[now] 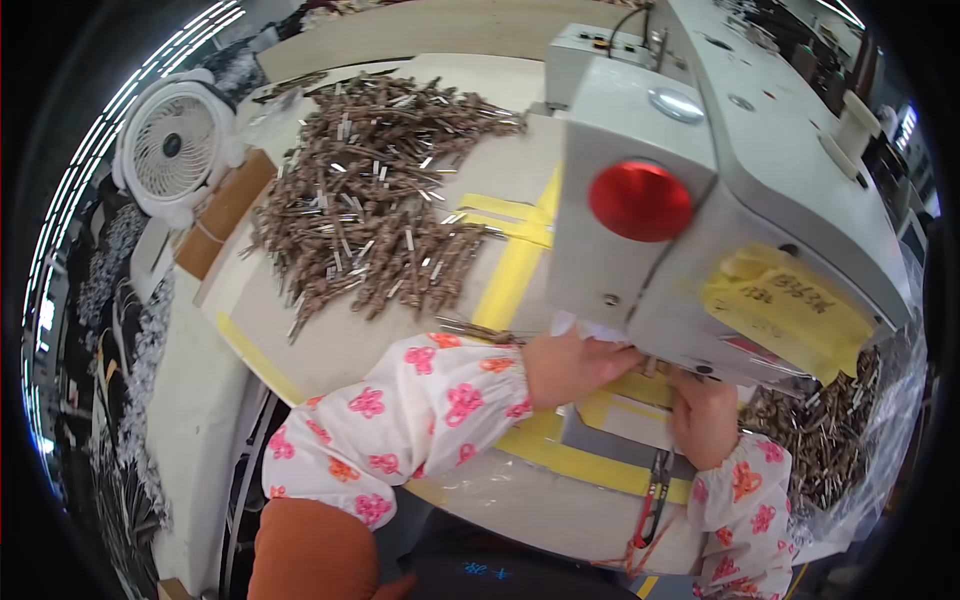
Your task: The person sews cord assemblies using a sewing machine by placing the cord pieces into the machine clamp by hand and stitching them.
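Observation:
Both hands work under the head of a grey-white sewing machine (625,270). My left hand (575,366) reaches in from the left, its fingers together and their tips partly under the machine head. From the right, my right hand (704,420) comes in with its fingers bent and pressed together, the tips hidden by the machine. Between the fingertips a small brownish piece (650,368) shows, too little to name. Left of the machine lies a large heap of brown knotted cords (375,190) with silvery tips. A few more cords (470,330) lie beside my left wrist.
Red-handled thread snips (652,500) lie near the table's front edge. More brown cords (825,430) fill a clear plastic bag (890,440) on the right. A white fan (172,145) stands by a cardboard box (225,215). Yellow tape (515,275) marks the tabletop.

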Demonstrator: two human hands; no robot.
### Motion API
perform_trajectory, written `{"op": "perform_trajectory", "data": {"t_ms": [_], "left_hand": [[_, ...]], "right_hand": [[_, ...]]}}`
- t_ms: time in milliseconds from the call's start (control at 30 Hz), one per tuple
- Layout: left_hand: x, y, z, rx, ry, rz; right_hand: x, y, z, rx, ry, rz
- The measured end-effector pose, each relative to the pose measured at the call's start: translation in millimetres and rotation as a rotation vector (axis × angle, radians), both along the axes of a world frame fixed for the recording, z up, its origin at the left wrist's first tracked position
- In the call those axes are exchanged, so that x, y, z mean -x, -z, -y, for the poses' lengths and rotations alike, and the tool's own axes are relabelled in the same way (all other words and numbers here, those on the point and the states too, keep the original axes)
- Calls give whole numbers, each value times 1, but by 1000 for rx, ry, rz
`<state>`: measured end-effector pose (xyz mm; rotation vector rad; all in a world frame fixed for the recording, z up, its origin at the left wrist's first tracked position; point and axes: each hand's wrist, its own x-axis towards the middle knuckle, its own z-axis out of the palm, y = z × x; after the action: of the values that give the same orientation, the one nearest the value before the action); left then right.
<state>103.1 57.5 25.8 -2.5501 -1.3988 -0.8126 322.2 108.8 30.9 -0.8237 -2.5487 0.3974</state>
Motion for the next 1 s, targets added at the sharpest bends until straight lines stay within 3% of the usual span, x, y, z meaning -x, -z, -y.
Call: {"op": "perform_trajectory", "data": {"t_ms": [267, 367, 467, 533, 700, 933, 1000], "left_hand": [[-2, 5, 1, -117, -36, -124], [-2, 4, 1, -93, -46, -121], [-2, 0, 5, -15, 47, 40], [-4, 8, 3, 25, -72, -10], [-1, 16, 0, 172, -95, -117], [-6, 10, -1, 123, -1, -7], [-9, 8, 2, 126, -80, -22]], "right_hand": [[3, -6, 4, -47, 0, -12], [3, -7, 4, 0, 12, 11], [3, 2, 2, -77, 32, -17], [2, 2, 1, -108, 36, -13], [0, 10, -5, -179, 48, -6], [6, 10, -5, -235, 14, -86], [6, 13, -7, -261, 12, -112]]}}
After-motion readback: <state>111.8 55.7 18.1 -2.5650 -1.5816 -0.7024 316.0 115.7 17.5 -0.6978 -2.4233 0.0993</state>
